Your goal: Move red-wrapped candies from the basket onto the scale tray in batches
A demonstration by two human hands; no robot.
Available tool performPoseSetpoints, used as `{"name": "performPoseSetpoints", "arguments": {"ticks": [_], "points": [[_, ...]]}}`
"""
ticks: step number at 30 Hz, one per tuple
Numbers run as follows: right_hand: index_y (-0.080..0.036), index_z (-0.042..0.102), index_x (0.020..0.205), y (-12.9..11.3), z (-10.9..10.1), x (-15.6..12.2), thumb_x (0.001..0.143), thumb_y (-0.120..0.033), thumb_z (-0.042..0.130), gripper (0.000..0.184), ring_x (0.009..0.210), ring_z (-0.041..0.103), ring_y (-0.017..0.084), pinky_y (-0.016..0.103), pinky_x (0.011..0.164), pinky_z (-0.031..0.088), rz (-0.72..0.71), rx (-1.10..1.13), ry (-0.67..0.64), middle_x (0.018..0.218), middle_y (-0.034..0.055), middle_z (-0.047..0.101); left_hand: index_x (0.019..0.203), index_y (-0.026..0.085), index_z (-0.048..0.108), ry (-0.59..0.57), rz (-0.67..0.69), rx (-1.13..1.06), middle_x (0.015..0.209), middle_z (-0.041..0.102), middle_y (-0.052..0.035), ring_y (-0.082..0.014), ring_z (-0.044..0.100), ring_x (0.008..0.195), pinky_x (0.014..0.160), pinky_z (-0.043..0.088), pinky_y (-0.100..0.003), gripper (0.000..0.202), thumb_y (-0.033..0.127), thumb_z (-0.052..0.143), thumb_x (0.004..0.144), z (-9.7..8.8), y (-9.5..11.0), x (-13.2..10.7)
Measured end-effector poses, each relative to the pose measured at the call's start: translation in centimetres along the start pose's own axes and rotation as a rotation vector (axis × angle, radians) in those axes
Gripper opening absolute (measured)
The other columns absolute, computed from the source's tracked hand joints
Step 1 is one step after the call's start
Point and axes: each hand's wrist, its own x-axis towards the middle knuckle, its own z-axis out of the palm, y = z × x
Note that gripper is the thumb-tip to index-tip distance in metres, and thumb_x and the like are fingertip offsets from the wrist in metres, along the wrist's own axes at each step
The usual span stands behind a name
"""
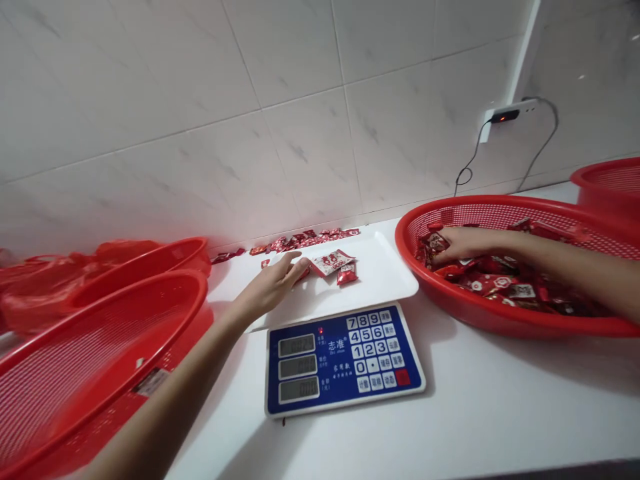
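Observation:
My left hand (273,283) hovers low over the white scale tray (385,283), its fingers loosely stretched and apart. Red wrapped candies lie beside and partly under its fingertips. Just right of them are a white-and-red printed packet (331,262) and a small red candy (347,274). Inside the right red basket (425,217), my right hand (459,243) reaches among many red wrapped candies (500,283). A wrapped candy (437,241) shows between its thumb and fingers. Its lower fingertips are partly hidden by the heap.
The blue scale keypad (345,360) faces me below the tray. Loose red candies (310,239) line the wall behind it. Red baskets (193,293) and red plastic bags (30,287) stand at left. Another red basket (610,177) is at far right, near a wall socket with cables (505,117).

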Motion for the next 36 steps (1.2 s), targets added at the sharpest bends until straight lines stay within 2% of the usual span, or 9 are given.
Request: {"name": "performPoseSetpoints", "arguments": {"ticks": [3, 7, 10, 15, 22, 27, 30, 32, 36], "points": [[-0.018, 0.068, 0.068, -1.1, -2.0, -0.3, 0.067, -0.014, 0.073, 0.007, 0.065, 0.062, 0.019, 0.030, 0.062, 0.048, 0.045, -0.066, -0.078, 0.070, 0.0036, 0.068, 0.128, 0.016, 0.053, 0.052, 0.050, -0.051, 0.126, 0.064, -0.0174, -0.0363, 0.059, 0.117, 0.097, 0.047, -0.050, 0.074, 0.072, 0.031, 0.086, -0.2, 0.3, -0.6], [-0.017, 0.067, 0.078, -4.5, -2.4, -0.1, 0.073, -0.019, 0.074, 0.009, 0.072, 0.063, 0.017, 0.028, 0.071, 0.050, -0.020, 0.178, 0.099, 0.079, 0.0045, 0.069, 0.117, 0.021, 0.061, 0.219, 0.166, -0.243, 0.124, 0.065, -0.0126, -0.0331, 0.061, 0.113, 0.093, 0.052, -0.048, 0.064, 0.072, 0.048, 0.081, -1.0, 2.3, -0.6], [-0.017, 0.066, 0.077, -8.0, -0.5, 0.4, 0.076, -0.016, 0.074, 0.008, 0.072, 0.062, 0.014, 0.024, 0.068, 0.050, -0.077, 0.344, 0.109, 0.078, 0.0031, 0.068, 0.117, 0.023, 0.061, 0.167, 0.282, -0.434, 0.123, 0.066, -0.0092, -0.0297, 0.061, 0.114, 0.095, 0.052, -0.044, 0.051, 0.061, 0.058, 0.084, -0.7, 5.7, 0.6], [-0.017, 0.063, 0.078, -12.5, 4.0, 1.9, 0.082, -0.018, 0.070, 0.009, 0.064, 0.061, 0.014, 0.024, 0.056, 0.049, -0.128, 0.616, -0.089, 0.073, 0.0021, 0.065, 0.126, 0.018, 0.053, -0.015, 0.368, -0.560, 0.121, 0.064, -0.0131, -0.0283, 0.063, 0.105, 0.084, 0.055, -0.038, 0.052, 0.042, 0.069, 0.083, 1.0, 9.4, 3.4], [-0.017, 0.056, 0.072, -12.5, 7.5, 3.1, 0.079, -0.006, 0.068, 0.017, 0.067, 0.056, 0.010, 0.021, 0.067, 0.049, -0.158, 0.740, 0.181, 0.070, -0.0028, 0.057, 0.102, 0.018, 0.061, 0.112, 0.209, -0.489, 0.070, 0.056, 0.0001, -0.0165, 0.054, 0.064, 0.057, 0.042, -0.029, 0.023, 0.035, 0.062, 0.086, 1.3, 5.5, 2.8], [-0.016, 0.060, 0.080, -9.3, 5.5, 1.4, 0.081, -0.010, 0.070, 0.012, 0.060, 0.051, 0.008, 0.019, 0.054, 0.043, 0.080, 0.708, 0.259, 0.073, -0.0017, 0.058, 0.084, 0.021, 0.066, 0.153, 0.200, -0.163, 0.062, 0.051, 0.0020, -0.0164, 0.049, 0.060, 0.055, 0.035, -0.029, 0.016, 0.036, 0.066, 0.080, 0.0, 3.5, 1.9], [-0.017, 0.060, 0.083, -7.7, 3.8, 0.6, 0.084, -0.011, 0.069, 0.011, 0.057, 0.049, 0.007, 0.018, 0.049, 0.039, 0.109, 0.732, 0.365, 0.073, -0.0023, 0.058, 0.080, 0.022, 0.067, 0.192, 0.223, -0.204, 0.067, 0.057, 0.0007, -0.0161, 0.050, 0.063, 0.056, 0.036, -0.029, 0.016, 0.038, 0.066, 0.078, -0.2, 2.5, 1.6], [-0.017, 0.059, 0.082, -7.2, 3.1, 0.5, 0.086, -0.012, 0.067, 0.010, 0.052, 0.044, 0.006, 0.018, 0.045, 0.034, 0.065, 0.765, 0.432, 0.070, -0.0028, 0.056, 0.083, 0.021, 0.065, 0.377, 0.231, -0.348, 0.067, 0.056, 0.0019, -0.0137, 0.048, 0.061, 0.056, 0.036, -0.028, 0.016, 0.038, 0.063, 0.082, -0.2, 1.5, 1.1], [-0.016, 0.059, 0.080, -7.0, 2.9, 0.7, 0.087, -0.011, 0.065, 0.011, 0.050, 0.042, 0.006, 0.018, 0.041, 0.030, -0.016, 0.762, 0.498, 0.068, -0.0020, 0.055, 0.088, 0.021, 0.057, 0.885, 0.164, -0.591, 0.068, 0.049, 0.0044, -0.0093, 0.045, 0.060, 0.058, 0.039, -0.026, 0.014, 0.035, 0.058, 0.090, 0.0, -1.3, -0.4]]}}
